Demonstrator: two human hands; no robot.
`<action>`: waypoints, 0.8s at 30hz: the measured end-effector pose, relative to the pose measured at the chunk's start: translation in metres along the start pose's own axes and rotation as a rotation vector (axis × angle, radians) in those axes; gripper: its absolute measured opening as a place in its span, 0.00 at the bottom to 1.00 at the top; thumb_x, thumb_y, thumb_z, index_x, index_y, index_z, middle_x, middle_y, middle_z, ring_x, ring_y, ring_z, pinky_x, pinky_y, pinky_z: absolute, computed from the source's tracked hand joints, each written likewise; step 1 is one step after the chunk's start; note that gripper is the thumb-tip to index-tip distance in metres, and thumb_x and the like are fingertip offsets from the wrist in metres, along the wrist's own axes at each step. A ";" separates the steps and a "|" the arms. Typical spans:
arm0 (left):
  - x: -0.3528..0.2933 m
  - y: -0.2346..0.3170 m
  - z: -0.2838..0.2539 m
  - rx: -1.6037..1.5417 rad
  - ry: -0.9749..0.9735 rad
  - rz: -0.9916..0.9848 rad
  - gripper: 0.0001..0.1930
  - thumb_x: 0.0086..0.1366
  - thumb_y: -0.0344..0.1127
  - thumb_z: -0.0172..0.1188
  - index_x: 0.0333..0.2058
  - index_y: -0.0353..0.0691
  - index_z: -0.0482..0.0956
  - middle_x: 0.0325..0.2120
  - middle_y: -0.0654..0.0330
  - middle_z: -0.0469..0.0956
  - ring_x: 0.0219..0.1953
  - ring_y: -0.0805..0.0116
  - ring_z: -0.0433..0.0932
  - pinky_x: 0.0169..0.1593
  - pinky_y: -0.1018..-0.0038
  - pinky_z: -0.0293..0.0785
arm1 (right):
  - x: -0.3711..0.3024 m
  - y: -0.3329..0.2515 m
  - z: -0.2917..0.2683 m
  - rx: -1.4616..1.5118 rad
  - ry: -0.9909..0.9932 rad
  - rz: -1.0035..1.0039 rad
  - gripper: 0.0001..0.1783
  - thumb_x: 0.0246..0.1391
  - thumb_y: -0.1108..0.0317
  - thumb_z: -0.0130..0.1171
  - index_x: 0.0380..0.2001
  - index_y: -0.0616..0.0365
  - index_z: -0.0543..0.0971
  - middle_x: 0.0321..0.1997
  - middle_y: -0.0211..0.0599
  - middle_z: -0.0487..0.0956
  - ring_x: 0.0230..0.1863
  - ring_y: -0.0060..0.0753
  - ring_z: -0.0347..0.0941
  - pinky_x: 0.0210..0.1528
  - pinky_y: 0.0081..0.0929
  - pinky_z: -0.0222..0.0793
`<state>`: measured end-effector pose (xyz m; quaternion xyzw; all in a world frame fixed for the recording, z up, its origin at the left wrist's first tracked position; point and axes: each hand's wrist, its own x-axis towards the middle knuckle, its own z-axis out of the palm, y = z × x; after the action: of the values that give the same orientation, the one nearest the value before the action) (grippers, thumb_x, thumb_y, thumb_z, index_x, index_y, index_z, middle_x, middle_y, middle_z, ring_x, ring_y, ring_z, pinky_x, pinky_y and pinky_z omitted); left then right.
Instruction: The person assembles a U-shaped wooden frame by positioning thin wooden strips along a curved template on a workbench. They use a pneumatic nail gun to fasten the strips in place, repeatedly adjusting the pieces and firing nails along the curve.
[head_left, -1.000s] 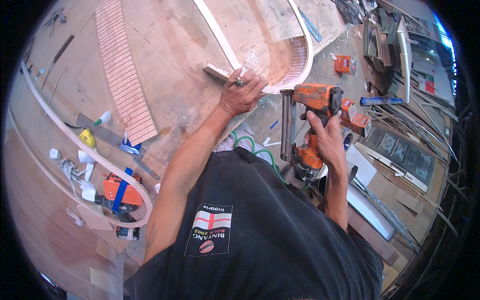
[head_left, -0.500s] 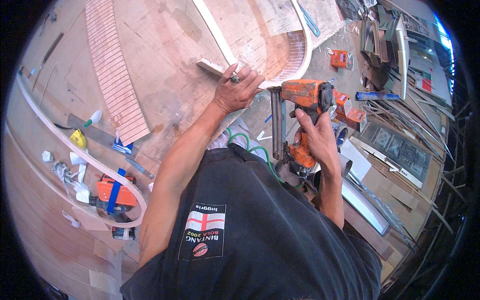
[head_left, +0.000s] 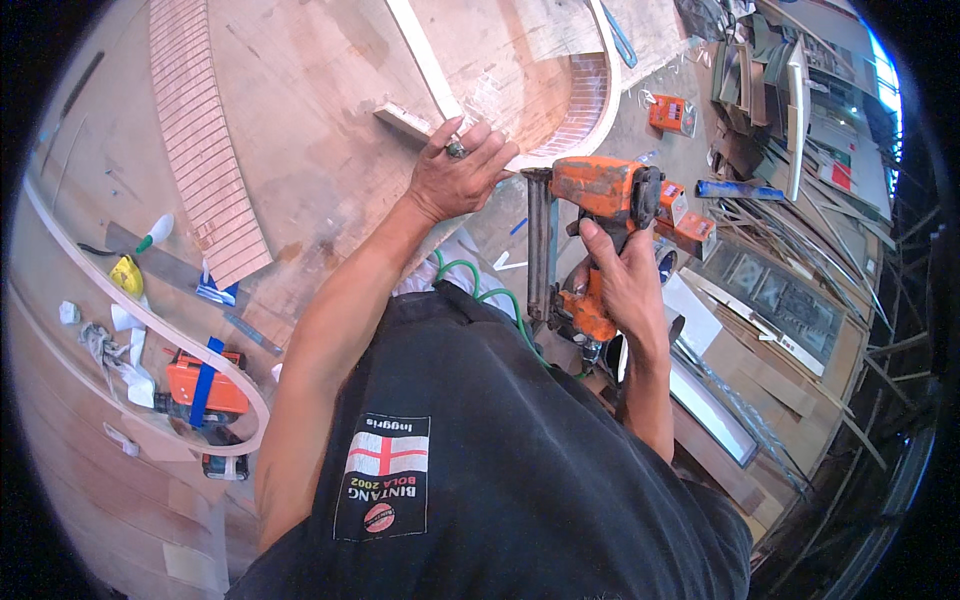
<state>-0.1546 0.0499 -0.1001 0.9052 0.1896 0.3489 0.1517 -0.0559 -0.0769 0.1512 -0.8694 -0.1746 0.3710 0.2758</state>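
Note:
An orange nail gun (head_left: 595, 183) is in my right hand (head_left: 630, 278), whose fingers wrap round its grip. Its dark nose and long magazine point left, with the nose touching or very close to the edge of a curved wooden frame (head_left: 607, 95). My left hand (head_left: 455, 178) closes over that frame's near end, where a pale wooden strip (head_left: 424, 58) meets it. Just left of these fingers a short wooden piece (head_left: 402, 121) sticks out. Below the gun a green air hose (head_left: 497, 294) runs along my dark shirt. My left fingertips are partly hidden.
A slatted wooden strip (head_left: 195, 120) lies on the worktable at left. Nearer are a glue bottle (head_left: 155, 232), a yellow tape measure (head_left: 127, 275) and an orange tool (head_left: 205, 385) inside a curved wooden rim (head_left: 95, 268). Orange boxes (head_left: 673, 115) and scrap wood (head_left: 800, 240) fill the right.
The whole view has shifted a little, so most things sit farther left in the picture. Both hands keep their hold, and the nail gun stays by the frame's edge.

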 end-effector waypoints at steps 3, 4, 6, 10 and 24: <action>0.000 0.000 0.000 -0.010 0.006 0.001 0.22 0.64 0.52 0.66 0.55 0.57 0.82 0.49 0.73 0.79 0.59 0.74 0.75 0.78 0.54 0.40 | -0.002 0.001 0.001 -0.010 0.008 0.017 0.26 0.74 0.58 0.62 0.60 0.64 0.67 0.47 0.39 0.82 0.23 0.24 0.76 0.25 0.24 0.72; 0.000 0.000 0.000 -0.011 0.009 0.001 0.22 0.64 0.52 0.67 0.55 0.57 0.82 0.49 0.73 0.80 0.59 0.74 0.75 0.78 0.54 0.40 | -0.001 0.001 0.001 -0.006 0.012 0.015 0.26 0.74 0.58 0.62 0.60 0.65 0.67 0.47 0.39 0.82 0.23 0.24 0.76 0.25 0.24 0.72; -0.001 0.000 0.001 -0.013 0.013 0.000 0.22 0.64 0.51 0.67 0.56 0.57 0.82 0.49 0.73 0.80 0.58 0.74 0.76 0.77 0.54 0.40 | -0.001 -0.002 0.002 0.002 0.017 0.015 0.26 0.74 0.58 0.62 0.61 0.65 0.67 0.47 0.39 0.82 0.23 0.24 0.76 0.25 0.24 0.72; 0.001 0.000 0.001 -0.015 0.046 -0.005 0.19 0.64 0.52 0.65 0.52 0.58 0.82 0.47 0.73 0.79 0.59 0.75 0.75 0.78 0.57 0.43 | -0.001 -0.005 0.004 0.031 0.017 0.003 0.27 0.72 0.61 0.63 0.63 0.63 0.65 0.46 0.37 0.80 0.24 0.24 0.76 0.25 0.25 0.73; -0.002 -0.001 0.003 -0.001 0.041 -0.004 0.19 0.64 0.51 0.64 0.53 0.58 0.81 0.47 0.73 0.78 0.59 0.76 0.74 0.78 0.56 0.42 | -0.002 -0.002 0.003 0.046 0.029 0.010 0.26 0.73 0.59 0.63 0.62 0.64 0.66 0.48 0.39 0.81 0.24 0.23 0.75 0.26 0.24 0.74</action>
<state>-0.1541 0.0494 -0.1034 0.8974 0.1944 0.3670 0.1490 -0.0598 -0.0757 0.1519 -0.8689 -0.1579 0.3638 0.2962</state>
